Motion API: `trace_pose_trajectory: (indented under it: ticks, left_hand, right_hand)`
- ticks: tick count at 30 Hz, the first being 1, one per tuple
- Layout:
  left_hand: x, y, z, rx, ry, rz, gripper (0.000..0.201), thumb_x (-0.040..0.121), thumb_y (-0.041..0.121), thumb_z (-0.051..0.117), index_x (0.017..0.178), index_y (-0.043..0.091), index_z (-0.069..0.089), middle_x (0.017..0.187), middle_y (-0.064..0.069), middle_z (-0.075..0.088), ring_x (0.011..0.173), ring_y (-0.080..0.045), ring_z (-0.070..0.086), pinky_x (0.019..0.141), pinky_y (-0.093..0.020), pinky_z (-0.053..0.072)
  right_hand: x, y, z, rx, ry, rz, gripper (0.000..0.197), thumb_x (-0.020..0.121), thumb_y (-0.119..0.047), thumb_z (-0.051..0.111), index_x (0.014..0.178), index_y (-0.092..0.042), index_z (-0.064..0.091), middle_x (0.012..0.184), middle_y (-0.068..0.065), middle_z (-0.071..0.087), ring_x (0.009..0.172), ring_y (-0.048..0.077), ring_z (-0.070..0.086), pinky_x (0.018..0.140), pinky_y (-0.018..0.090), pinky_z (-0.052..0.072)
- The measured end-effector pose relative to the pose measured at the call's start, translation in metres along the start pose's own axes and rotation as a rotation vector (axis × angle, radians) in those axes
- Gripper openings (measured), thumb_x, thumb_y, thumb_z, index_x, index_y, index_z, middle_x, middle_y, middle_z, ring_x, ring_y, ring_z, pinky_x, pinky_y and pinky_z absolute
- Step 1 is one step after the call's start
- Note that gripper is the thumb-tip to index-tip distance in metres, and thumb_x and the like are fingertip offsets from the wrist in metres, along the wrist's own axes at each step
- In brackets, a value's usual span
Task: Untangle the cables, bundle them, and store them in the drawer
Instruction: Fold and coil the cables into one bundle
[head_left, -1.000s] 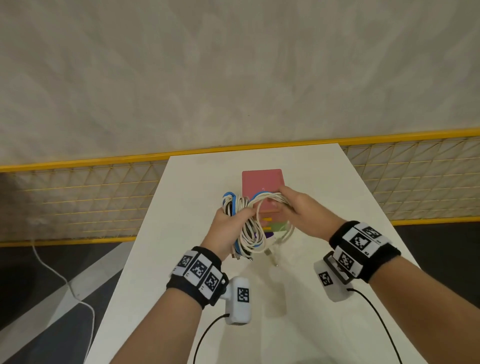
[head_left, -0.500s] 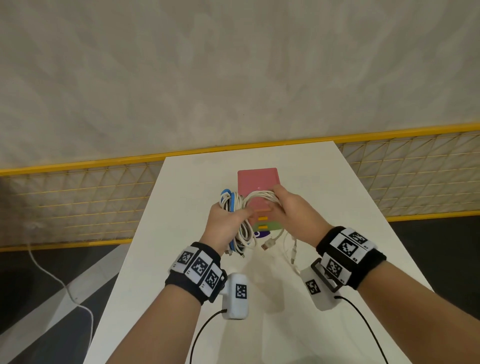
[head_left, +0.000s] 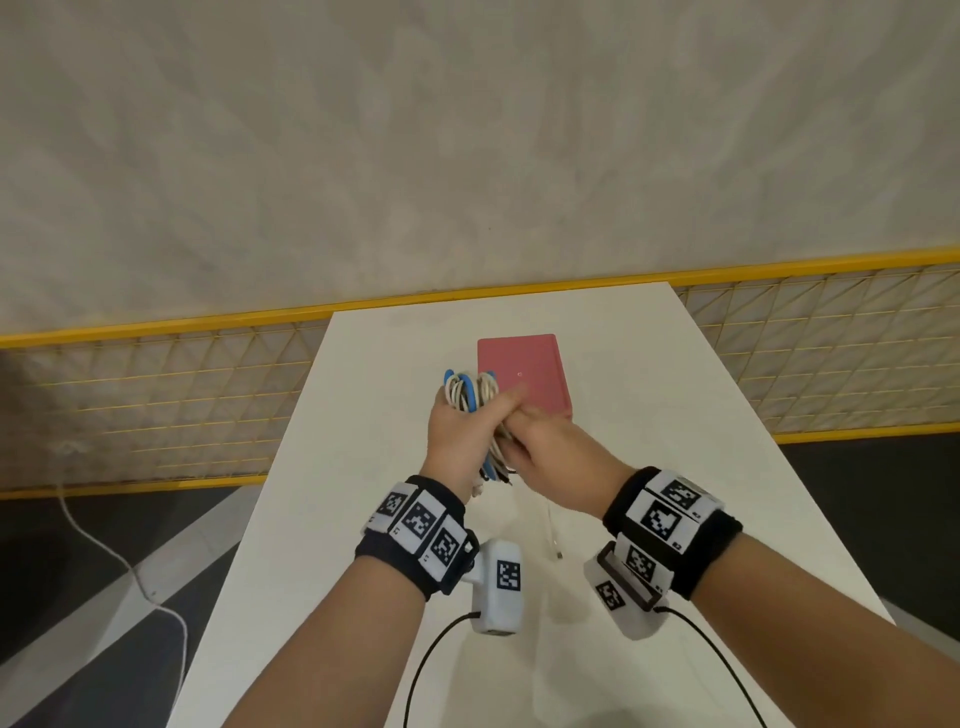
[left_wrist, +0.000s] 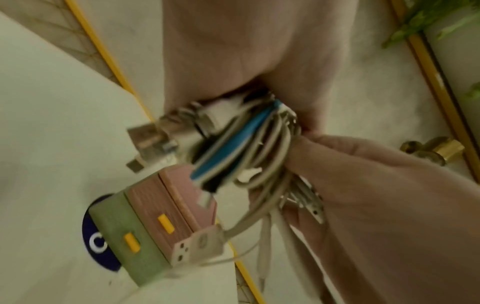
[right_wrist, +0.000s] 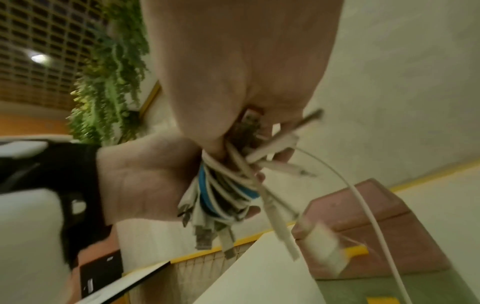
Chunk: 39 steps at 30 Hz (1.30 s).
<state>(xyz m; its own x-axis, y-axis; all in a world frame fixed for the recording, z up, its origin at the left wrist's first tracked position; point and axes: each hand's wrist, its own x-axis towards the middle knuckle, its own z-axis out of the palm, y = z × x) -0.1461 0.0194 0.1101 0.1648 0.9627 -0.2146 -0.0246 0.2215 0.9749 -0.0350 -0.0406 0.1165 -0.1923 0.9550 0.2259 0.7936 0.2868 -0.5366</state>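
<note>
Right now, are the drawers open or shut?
Shut: both drawers sit flush with the box front, and the cables are outside, gripped by both hands.

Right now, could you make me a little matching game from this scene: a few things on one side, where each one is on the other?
Things:
1. cable bundle
2. pink-topped drawer box
3. loose white cable end
4. yellow-framed mesh fence

Places:
A. dangling below the right hand
B. beyond the table's far edge
C. in the left hand's grip
D. standing on the table

Pairs: 1-C, 2-D, 3-A, 4-B
</note>
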Motion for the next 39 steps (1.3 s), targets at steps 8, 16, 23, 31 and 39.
trace_pose_trajectory:
  ticks: [8, 16, 23, 31, 39]
  left_hand:
    - [0.006, 0.014, -0.014, -0.238, 0.209, 0.034, 0.026, 0.08, 0.022, 0.078, 0.095, 0.004, 0.066, 0.075, -0.009, 0.07, 0.064, -0.021, 0.07, 0.07, -0.041, 0.059]
    - [0.004, 0.032, -0.022, -0.285, 0.202, 0.165, 0.016, 0.085, 0.021, 0.074, 0.091, 0.012, 0.064, 0.061, 0.0, 0.067, 0.056, -0.013, 0.066, 0.063, -0.033, 0.056]
    - [0.006, 0.036, -0.029, -0.211, 0.313, 0.32, 0.025, 0.082, 0.022, 0.077, 0.097, 0.019, 0.057, 0.084, -0.013, 0.071, 0.065, -0.016, 0.068, 0.061, -0.033, 0.06]
    - [0.004, 0.032, -0.014, -0.213, 0.314, 0.495, 0.032, 0.081, 0.008, 0.076, 0.1, 0.021, 0.055, 0.092, 0.003, 0.062, 0.084, -0.009, 0.065, 0.075, -0.019, 0.055]
    - [0.001, 0.025, 0.0, -0.202, 0.238, 0.45, 0.03, 0.081, 0.005, 0.076, 0.1, 0.017, 0.057, 0.088, 0.003, 0.064, 0.077, -0.003, 0.064, 0.072, -0.017, 0.054]
  right_hand:
    - [-0.016, 0.013, 0.004, 0.526, 0.048, 0.224, 0.066, 0.079, -0.023, 0.075, 0.135, -0.023, 0.039, 0.125, -0.002, 0.041, 0.114, 0.002, 0.048, 0.094, 0.016, 0.047]
    - [-0.013, 0.033, 0.009, 0.758, -0.354, 0.238, 0.039, 0.082, -0.045, 0.066, 0.109, -0.017, 0.06, 0.096, 0.011, 0.063, 0.09, 0.017, 0.065, 0.093, 0.034, 0.05]
    - [-0.013, 0.039, 0.017, 0.472, 0.377, 0.462, 0.029, 0.095, -0.034, 0.049, 0.118, -0.017, 0.053, 0.116, 0.002, 0.05, 0.095, 0.004, 0.055, 0.082, 0.015, 0.039]
    - [0.002, 0.029, 0.015, 0.171, 0.47, 0.424, 0.061, 0.078, -0.027, 0.048, 0.137, -0.015, 0.039, 0.13, 0.008, 0.031, 0.124, 0.023, 0.033, 0.105, 0.034, 0.034]
    - [0.014, 0.013, 0.013, 1.04, 0.008, 0.748, 0.077, 0.089, -0.071, 0.02, 0.101, -0.009, 0.065, 0.089, 0.019, 0.073, 0.082, 0.031, 0.071, 0.078, 0.038, 0.057]
